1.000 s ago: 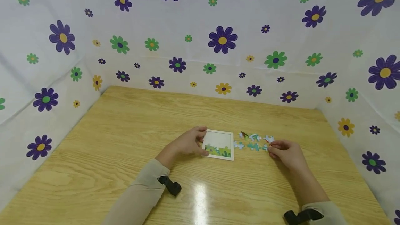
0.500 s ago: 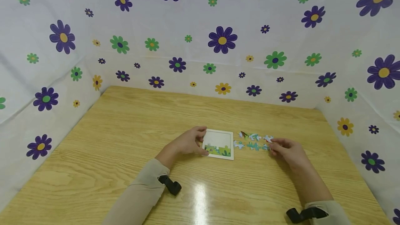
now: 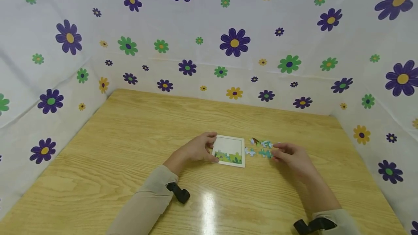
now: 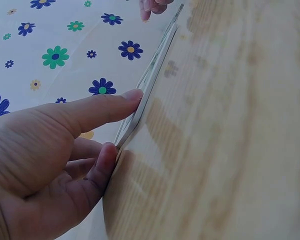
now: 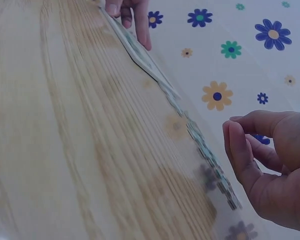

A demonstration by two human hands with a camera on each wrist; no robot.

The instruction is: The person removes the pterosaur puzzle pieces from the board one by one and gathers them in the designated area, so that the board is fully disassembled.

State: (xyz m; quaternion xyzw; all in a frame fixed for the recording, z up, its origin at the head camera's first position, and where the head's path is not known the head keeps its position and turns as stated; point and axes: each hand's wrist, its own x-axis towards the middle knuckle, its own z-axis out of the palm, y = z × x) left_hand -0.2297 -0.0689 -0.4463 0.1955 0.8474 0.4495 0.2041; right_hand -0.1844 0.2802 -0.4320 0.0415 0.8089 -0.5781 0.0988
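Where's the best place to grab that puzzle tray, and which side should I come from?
I'd take the puzzle tray by its left rim, coming from the left, thumb near the front corner and fingers near the back. It lies flat, so its thin edge seems the easiest part to pinch, and loose puzzle pieces lie just off its right side. The left hand holds it there.

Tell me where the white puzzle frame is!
In the head view, the white puzzle frame lies on the table, left edge held by the left hand, loose pieces to its right.
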